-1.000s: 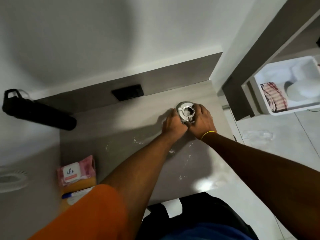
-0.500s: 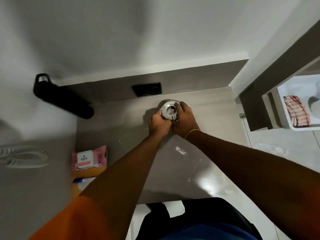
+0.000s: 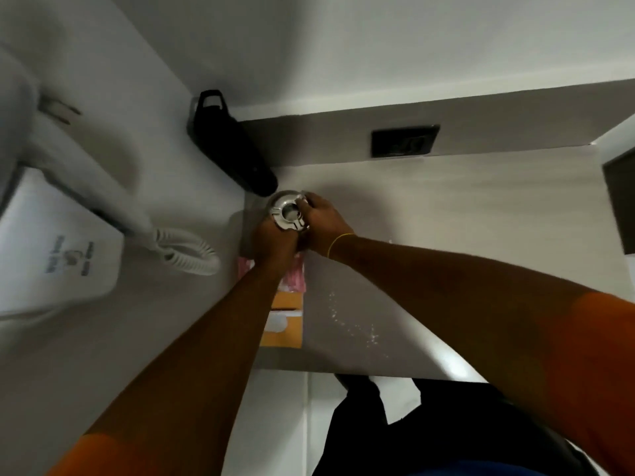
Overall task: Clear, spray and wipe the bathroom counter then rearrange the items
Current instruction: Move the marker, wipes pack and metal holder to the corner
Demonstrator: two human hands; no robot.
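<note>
A round shiny metal container point(image 3: 287, 211) with a ring-shaped top is gripped by both hands at the counter's far left. My left hand point(image 3: 275, 243) grips its near side and my right hand point(image 3: 323, 223) wraps its right side. It is just in front of a black bottle point(image 3: 228, 146) leaning at the wall corner. The grey counter point(image 3: 446, 235) carries white specks near its front. A pink wipes pack point(image 3: 296, 274) and an orange pack point(image 3: 285, 321) lie at the counter's left edge, partly hidden under my left forearm.
A white wall-mounted hair dryer point(image 3: 58, 231) with a coiled cord point(image 3: 187, 254) hangs on the left wall. A black socket plate point(image 3: 404, 140) sits in the backsplash. A dark frame point(image 3: 620, 204) borders the counter's right end.
Both hands carried the metal container leftward along the counter, from its right part to beside the black bottle. The view swung left, revealing the hair dryer and losing the white bin.
</note>
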